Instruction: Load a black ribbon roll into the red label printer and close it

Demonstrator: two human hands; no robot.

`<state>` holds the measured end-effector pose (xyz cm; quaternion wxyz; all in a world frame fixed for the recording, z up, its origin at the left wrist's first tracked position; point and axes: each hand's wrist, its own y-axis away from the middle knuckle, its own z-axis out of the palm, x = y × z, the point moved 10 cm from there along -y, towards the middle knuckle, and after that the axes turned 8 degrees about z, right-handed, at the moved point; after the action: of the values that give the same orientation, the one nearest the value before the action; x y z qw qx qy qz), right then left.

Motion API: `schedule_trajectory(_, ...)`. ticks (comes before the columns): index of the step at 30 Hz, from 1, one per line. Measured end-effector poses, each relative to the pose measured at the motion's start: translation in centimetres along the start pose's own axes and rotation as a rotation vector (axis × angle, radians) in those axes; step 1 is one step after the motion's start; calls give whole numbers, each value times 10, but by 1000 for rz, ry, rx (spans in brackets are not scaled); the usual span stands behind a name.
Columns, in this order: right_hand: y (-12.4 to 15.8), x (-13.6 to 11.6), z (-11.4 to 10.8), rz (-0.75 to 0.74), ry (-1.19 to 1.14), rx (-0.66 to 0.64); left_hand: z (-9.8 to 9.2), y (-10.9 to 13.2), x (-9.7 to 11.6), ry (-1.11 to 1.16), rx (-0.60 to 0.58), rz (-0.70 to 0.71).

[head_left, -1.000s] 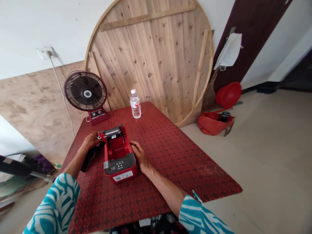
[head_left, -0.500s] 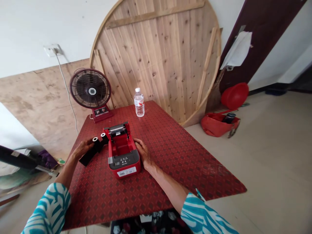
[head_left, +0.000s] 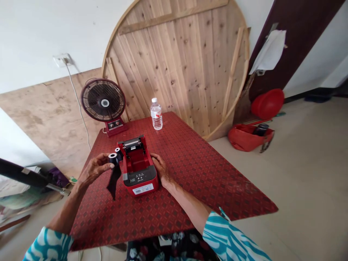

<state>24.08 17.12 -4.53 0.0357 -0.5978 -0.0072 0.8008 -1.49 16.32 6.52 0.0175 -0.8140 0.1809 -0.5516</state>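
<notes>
A red and dark grey label printer stands on the table with its lid raised at the far side, and its red inner bay shows. My right hand grips the printer's right side, partly hidden behind its edge. To the left of the printer, my left hand pinches a black roll with a white core between thumb and fingers. A loose black strip hangs down from this roll. Just behind it is a second black roll, close to the printer's left side.
The table has a red patterned cover. Toward its far edge stand a water bottle and a dark red fan. A round wooden board leans on the wall behind. An orange-red bag lies on the floor to the right.
My left hand has closed on the nearer black roll and moved it right, toward the printer. Its black strip now hangs down. My right hand stays on the printer.
</notes>
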Motion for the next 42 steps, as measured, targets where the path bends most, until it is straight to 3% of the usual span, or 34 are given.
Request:
schedule_trajectory(4, 0, -1, 1, -4, 18, -8, 47, -3, 46, -255, -129, 136)
schedule_trajectory(8, 0, -5, 2, -41, 13, -17, 71, -9, 65, -596, -132, 254)
schedule_trajectory(15, -2, 0, 2, -10, 17, -5, 102, -25, 58, -1067, -250, 182)
schedule_trajectory(22, -3, 1, 0, 4, 11, 11, 129, -51, 33, -1126, -420, 79)
schedule_trajectory(26, -1, -2, 0, 18, 20, 10, 135, -59, 26, -1082, -520, 73)
schedule_trajectory(29, 0, -2, 1, 22, 15, -4, 130, -51, 31, -1011, -560, 102)
schedule_trajectory(35, -2, 2, 1, 1, -10, -6, 89, -3, 62, -589, -303, 158)
schedule_trajectory(38, -3, 3, 0, 0, -8, 5, 92, 24, 77, -572, -255, 280)
schedule_trajectory(42, -2, 0, 0, -19, -5, -1, 101, 33, 87, -646, -133, 418)
